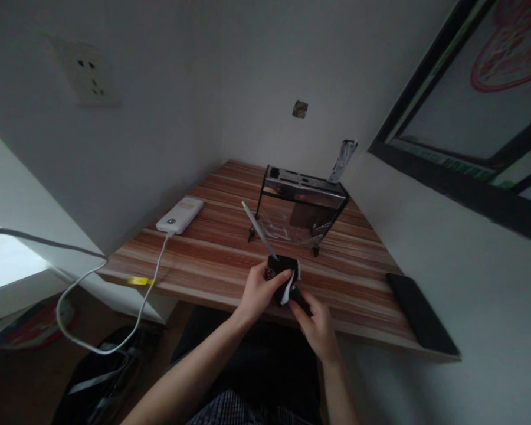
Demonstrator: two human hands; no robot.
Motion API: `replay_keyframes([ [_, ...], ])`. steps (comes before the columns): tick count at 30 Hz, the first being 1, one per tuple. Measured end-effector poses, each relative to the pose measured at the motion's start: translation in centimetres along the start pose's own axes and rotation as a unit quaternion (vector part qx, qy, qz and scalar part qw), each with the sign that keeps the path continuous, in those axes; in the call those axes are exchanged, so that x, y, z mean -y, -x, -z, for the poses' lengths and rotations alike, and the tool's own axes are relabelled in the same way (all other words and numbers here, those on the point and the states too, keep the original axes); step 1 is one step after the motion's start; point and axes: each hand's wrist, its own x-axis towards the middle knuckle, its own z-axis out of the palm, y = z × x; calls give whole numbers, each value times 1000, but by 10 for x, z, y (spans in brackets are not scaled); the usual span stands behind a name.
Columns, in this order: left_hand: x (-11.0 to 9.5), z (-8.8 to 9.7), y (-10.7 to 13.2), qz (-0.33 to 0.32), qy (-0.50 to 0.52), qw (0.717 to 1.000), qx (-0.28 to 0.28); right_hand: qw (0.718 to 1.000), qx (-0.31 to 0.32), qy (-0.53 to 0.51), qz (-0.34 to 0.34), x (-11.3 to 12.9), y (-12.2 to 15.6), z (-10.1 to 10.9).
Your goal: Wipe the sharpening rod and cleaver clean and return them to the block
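- The left hand (259,289) curls its fingers around a small black object (283,268), held just above the near edge of the striped brown wooden table (212,254).
- The right hand (316,321) pinches that object's lower end, beside a white scrap (287,290).
- A thin pale rod (259,227) slants up from it toward a shiny metal rack (303,189).

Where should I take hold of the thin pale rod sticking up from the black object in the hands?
I'd pinch the rod on its bare upper shaft, coming from above and the left. It slants up and away, free of everything, while its lower end meets the black object that the left hand and right hand clasp.
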Motion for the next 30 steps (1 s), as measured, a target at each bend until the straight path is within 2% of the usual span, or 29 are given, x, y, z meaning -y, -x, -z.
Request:
replay_keyframes([
  [6, -2, 16, -10, -17, 13, 1000, -22, 1000, 27, 0, 6, 2, 0, -1],
  [11, -12, 25, -20, -54, 27, 997, -54, 1000, 28, -5, 5, 1, 1, -1],
  [18, -26, 42, -38, -71, 52, 992, -92, 999, 39, 9, -4, 4, 2, 0],
  [30, -57, 83, -71, -144, 169, 958, -182, 998, 61, 25, 7, 8, 2, 1],
])
